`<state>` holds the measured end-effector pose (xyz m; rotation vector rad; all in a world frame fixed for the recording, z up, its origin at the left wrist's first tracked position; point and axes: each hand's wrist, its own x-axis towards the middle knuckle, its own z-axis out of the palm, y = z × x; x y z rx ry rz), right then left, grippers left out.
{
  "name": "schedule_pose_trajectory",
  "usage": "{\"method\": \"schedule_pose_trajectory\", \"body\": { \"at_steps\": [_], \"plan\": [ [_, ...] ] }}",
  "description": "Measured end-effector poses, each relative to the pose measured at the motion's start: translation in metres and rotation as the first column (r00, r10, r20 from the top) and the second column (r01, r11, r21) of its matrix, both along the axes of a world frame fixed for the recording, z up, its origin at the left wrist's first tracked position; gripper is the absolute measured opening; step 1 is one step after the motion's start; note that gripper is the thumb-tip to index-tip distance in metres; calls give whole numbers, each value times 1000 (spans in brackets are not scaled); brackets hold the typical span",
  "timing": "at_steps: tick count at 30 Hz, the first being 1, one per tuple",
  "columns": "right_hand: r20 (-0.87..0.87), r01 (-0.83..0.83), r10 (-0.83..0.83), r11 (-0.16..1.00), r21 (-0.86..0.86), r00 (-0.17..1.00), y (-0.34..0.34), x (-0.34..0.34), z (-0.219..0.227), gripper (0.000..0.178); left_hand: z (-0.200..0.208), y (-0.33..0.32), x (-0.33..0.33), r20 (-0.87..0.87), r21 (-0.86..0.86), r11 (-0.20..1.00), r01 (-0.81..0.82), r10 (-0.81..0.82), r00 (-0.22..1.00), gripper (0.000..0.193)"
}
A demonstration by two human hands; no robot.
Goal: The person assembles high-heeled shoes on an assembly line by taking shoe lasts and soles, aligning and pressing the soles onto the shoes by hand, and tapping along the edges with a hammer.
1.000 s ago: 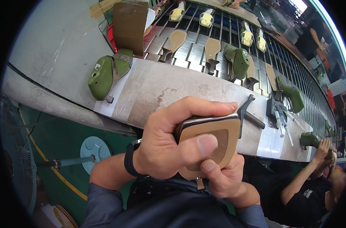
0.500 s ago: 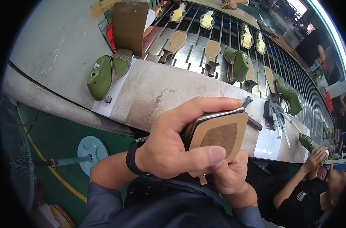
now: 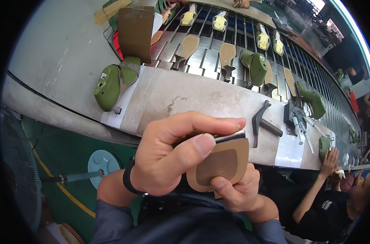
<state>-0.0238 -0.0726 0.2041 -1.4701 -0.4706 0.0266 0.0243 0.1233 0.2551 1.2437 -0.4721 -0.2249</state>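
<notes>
Head view:
1. Shoe piece, tan, rounded, with a brown inset patch and a dark glossy upper edge (image 3: 219, 164): held between both hands in front of the torso, patch facing the wearer, across the worktop's near edge as seen.
2. Left hand, black band at wrist (image 3: 168, 152): curled around the piece's upper left; thumb along the face side, index finger over the top edge.
3. Right hand (image 3: 239, 189): closed on the piece's lower right; thumb pressed on the patch, other fingers largely hidden behind.
4. Worktop, pale grey, stained (image 3: 201, 91): beyond the hands.
5. Hammer, black, with curved head (image 3: 271, 127): lying on the worktop, right of the piece.
6. Shoe last, green, dark strap-like part attached (image 3: 108, 87): on the worktop, left, on white paper.
7. Syringes, slender, clear-bodied (image 3: 297, 129): leaning against a small dark box (image 3: 289, 116), right.
8. Conveyor, metal slats and rods (image 3: 209, 61): behind the worktop, bearing tan soles (image 3: 227, 53) and green lasts (image 3: 257, 69).
9. Co-worker's hands (image 3: 330, 162): far right, beside another green last.
</notes>
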Motion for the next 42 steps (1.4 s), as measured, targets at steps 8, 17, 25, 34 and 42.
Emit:
{"method": "schedule_pose_trajectory", "body": {
  "at_steps": [8, 17, 25, 34, 42],
  "plan": [
    [-53, -89, 84, 992, -87, 995, 13, -9, 8, 17, 21, 8, -17, 5, 149, 979, -140, 141, 990, 21],
    [19, -135, 142, 967, -215, 990, 16, 7, 14, 11, 41, 19, 6, 355, 519, 779, -353, 179, 918, 19],
    [-340, -61, 139, 971, 231, 930, -16, 58, 4, 31, -12, 16, 81, -88, -133, 980, 146, -158, 983, 57],
    [-269, -23, 83, 975, 220, 959, -29, 77, -8, 33, -22, 2, 96, 200, 70, 995, 64, -77, 977, 56],
    [-351, -28, 105, 976, 218, 931, -30, 85, -3, 33, -34, -4, 89, 306, -3, 1000, 1, 0, 952, 54]
  ]
}}
